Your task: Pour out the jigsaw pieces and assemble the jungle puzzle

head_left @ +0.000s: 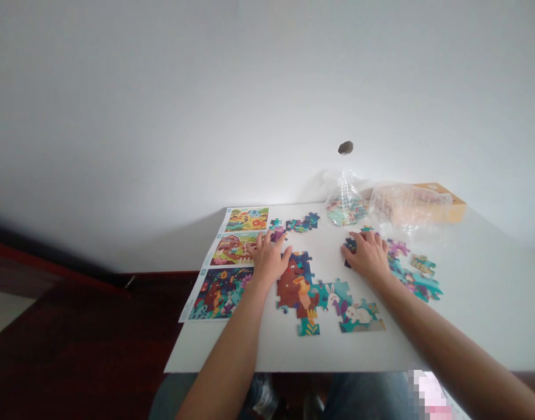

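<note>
My left hand (269,258) lies with its fingers spread at the right edge of a printed picture sheet (220,290). Its fingertips are by a few loose purple and teal puzzle pieces (276,223). Just right of its wrist is a joined jigsaw section (293,286) with a brown bear, running on to white rabbits (359,314). My right hand (369,254), fingers apart and bent a little, rests over dark puzzle pieces (348,260) and partly covers them. Neither hand visibly grips a piece. More teal and purple pieces (418,283) lie right of that hand.
A clear plastic bag with puzzle pieces (346,210) stands at the back by the wall. Right of it, a crumpled clear bag (398,204) lies against a yellow box (453,204). Several dark blue pieces (303,223) lie behind the bear section. The white table's front edge (293,367) is near my legs.
</note>
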Available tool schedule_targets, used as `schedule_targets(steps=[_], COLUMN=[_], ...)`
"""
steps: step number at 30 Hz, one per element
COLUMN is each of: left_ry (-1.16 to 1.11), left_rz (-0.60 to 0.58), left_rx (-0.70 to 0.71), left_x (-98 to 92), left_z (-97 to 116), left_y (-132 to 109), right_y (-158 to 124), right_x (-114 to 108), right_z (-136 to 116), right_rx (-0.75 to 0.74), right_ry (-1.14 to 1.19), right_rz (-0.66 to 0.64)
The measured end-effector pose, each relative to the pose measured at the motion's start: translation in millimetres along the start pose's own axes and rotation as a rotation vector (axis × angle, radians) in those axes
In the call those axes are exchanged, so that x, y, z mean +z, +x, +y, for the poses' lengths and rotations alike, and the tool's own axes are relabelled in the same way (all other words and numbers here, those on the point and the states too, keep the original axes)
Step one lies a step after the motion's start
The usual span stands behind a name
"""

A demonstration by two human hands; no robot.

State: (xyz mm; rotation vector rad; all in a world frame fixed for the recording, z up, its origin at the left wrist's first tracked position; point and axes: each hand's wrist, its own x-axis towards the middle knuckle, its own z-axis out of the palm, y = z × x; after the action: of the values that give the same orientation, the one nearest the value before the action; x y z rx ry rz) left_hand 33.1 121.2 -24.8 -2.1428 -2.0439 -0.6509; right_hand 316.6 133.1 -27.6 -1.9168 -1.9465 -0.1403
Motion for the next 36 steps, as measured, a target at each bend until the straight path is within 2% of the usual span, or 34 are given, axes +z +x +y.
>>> schedule_targets(steps=[7, 13, 18, 21, 24, 30, 36], left_ry=[0.028, 0.058, 0.062, 0.052, 0.043, -0.031, -0.124], left_rz=[-0.004, -0.002, -0.009, -0.005, 0.007, 0.033, 0.042], left_rx=[-0.027, -0.021, -0.041, -0.048, -0.039, -0.016, -0.021], left_x=[4.7, 6.8, 5.1, 4.1, 2.7, 3.4, 9.2], left_z=[2.8, 2.6, 0.9, 1.2, 2.7, 0.8, -3.9], left_y=[0.9, 0.9, 2.4, 3.7, 4.5, 5.5, 6.4], right_y=[6.1, 8.9, 19.2, 23.9, 24.6, 18.6, 15.1], right_x=[1.2, -8.4, -29.8, -38.5, -40.7, -38.0, -36.1], right_z=[6.1, 10.8, 50.4, 75.0, 82.3, 68.3, 69.5], right_rx=[0.011, 0.033, 0.192, 0.233, 0.185, 0.014, -0.012], right_ry=[0.058, 0.08, 0.163, 0.156, 0.149, 0.049, 0.013], right_rz=[-0.044, 0.014, 0.064, 0.093, 0.036, -0.191, -0.201])
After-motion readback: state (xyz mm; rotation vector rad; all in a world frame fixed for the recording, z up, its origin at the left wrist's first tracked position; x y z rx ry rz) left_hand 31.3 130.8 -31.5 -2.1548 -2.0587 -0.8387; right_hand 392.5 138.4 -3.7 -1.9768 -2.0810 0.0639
